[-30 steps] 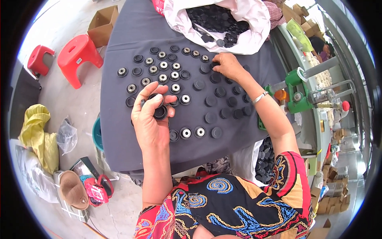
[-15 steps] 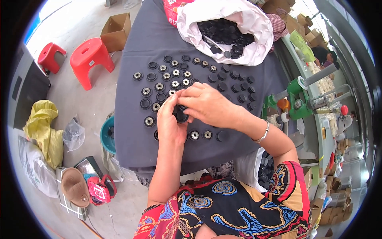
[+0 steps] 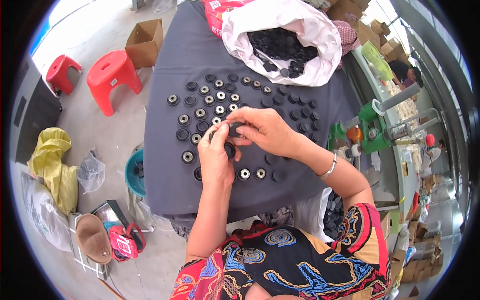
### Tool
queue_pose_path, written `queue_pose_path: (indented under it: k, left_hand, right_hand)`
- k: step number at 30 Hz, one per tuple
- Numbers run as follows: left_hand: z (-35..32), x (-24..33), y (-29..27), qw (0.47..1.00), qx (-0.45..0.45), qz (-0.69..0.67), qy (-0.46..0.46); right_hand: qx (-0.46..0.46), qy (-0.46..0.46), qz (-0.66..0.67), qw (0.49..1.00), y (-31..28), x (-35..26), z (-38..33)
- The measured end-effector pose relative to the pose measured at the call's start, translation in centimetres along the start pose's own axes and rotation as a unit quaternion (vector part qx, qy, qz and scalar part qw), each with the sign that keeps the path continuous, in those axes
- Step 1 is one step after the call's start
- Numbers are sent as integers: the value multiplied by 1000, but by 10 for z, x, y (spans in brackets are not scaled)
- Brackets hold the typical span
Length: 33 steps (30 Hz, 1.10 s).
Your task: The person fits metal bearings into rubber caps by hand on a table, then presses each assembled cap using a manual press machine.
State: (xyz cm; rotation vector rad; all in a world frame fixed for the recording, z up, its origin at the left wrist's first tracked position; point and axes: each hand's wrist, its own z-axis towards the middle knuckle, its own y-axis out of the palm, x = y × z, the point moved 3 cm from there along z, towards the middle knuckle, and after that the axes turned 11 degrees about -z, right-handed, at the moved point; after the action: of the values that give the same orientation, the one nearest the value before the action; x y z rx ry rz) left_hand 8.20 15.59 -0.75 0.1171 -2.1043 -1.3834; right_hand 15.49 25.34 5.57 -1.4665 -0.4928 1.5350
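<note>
Two hands meet above the grey cloth-covered surface [image 3: 170, 190]: the left hand [image 3: 216, 155] pinches a black round part [image 3: 230, 150], and the right hand [image 3: 265, 131] grips another black piece [image 3: 235, 129] against it. Seating them squarely, without tilt, looks best. The white sack [image 3: 320, 45] holds loose black parts [image 3: 282, 47].

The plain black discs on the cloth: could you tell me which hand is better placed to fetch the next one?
Probably the right hand: the plain black discs lie just beyond it, while the left hand holds a black wheel.
</note>
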Motion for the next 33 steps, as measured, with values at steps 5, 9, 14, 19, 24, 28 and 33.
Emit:
queue_pose_path:
  k: [5, 9, 14, 19, 24, 28, 33]
  left_hand:
    - [13, 0, -9, 992, 0, 97, 85]
    - [31, -13, -18, 995, -19, 82, 50]
    - [38, -39, -24, 997, -25, 74, 7]
    - [35, -42, -20, 996, -24, 73, 48]
    - [21, -27, -14, 956, -3, 226, 188]
    - [16, -16, -11, 993, -5, 70, 92]
    - [11, -5, -9, 999, 14, -32, 20]
  right_hand:
    - [64, -111, -109, 986, -8, 17, 13]
    - [46, -58, -120, 990, -1, 32, 8]
    - [35, -36, -165, 985, 0, 39, -21]
    - [-34, -30, -270, 962, 3, 31, -25]
    - [-116, 16, -255, 960, 4, 17, -11]
    - [27, -51, -210, 976, -22, 34, 3]
    - [45, 123, -313, 941, -88, 104, 32]
